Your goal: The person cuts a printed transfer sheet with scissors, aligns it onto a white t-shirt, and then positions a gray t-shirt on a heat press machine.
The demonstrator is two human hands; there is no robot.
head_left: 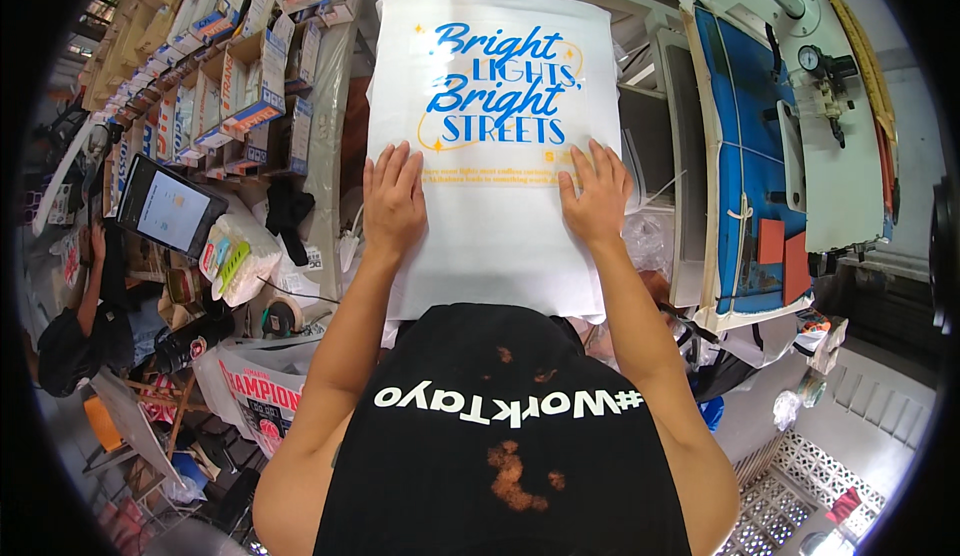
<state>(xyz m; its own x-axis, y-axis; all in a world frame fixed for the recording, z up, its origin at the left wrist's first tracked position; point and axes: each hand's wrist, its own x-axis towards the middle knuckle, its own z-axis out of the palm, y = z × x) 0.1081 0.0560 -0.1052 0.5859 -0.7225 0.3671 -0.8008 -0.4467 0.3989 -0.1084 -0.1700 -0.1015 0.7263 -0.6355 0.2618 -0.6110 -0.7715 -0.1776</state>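
A white garment point(500, 246) lies stretched flat in front of me, with blue lettering, orange decorations and smaller orange lines of text on its upper part. My left hand point(394, 196) rests open on its left edge, just left of the small text, fingers pointing away from me. My right hand point(596, 192) lies open on the right edge at about the same height, thumb toward the middle and fingers slightly spread. Both hands touch the fabric and grip nothing that I can see. My black top fills the lower middle of the view.
At left are shelves of cardboard boxes point(238, 91), a tablet point(165, 216), cluttered supplies and another person point(65, 346) in dark clothing. At right stand a press with a blue platen point(750, 166), orange pads point(771, 241), a pressure gauge point(810, 58) and a metal bar.
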